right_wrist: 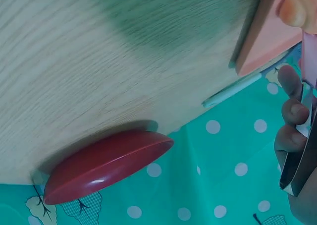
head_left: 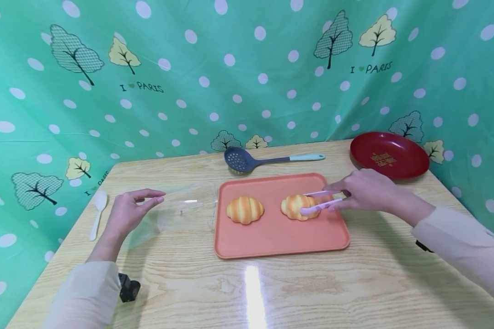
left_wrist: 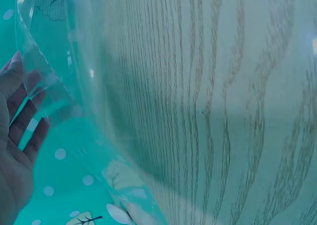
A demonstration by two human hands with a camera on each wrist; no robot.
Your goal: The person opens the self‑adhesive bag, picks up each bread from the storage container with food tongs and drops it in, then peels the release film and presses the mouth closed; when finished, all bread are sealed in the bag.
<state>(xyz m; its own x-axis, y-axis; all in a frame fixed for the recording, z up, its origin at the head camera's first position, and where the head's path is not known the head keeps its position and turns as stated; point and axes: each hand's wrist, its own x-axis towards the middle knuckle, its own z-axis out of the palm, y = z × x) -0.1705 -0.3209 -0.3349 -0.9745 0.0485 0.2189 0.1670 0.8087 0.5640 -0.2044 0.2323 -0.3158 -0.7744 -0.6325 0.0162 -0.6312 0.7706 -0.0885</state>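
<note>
My left hand [head_left: 128, 211] pinches the edge of a clear plastic bag [head_left: 189, 211] between thumb and fingers. The bag stretches out to the left rim of a pink tray [head_left: 277, 240]. In my right hand [head_left: 366, 191] is a pair of tongs [head_left: 322, 205] with pale pink arms; the right wrist view shows their metal bend. Their two arms straddle the right croissant-shaped bread [head_left: 292, 206], which sits on the tray. A second croissant-shaped bread [head_left: 245, 210] lies on the tray's left half, apart from both hands.
Behind the tray lies a dark slotted skimmer [head_left: 240, 161] with a light blue handle. A red pan-like dish [head_left: 389, 155] stands at the back right, by the green curtain [head_left: 238, 68]. A white spoon [head_left: 99, 212] lies left of my left hand.
</note>
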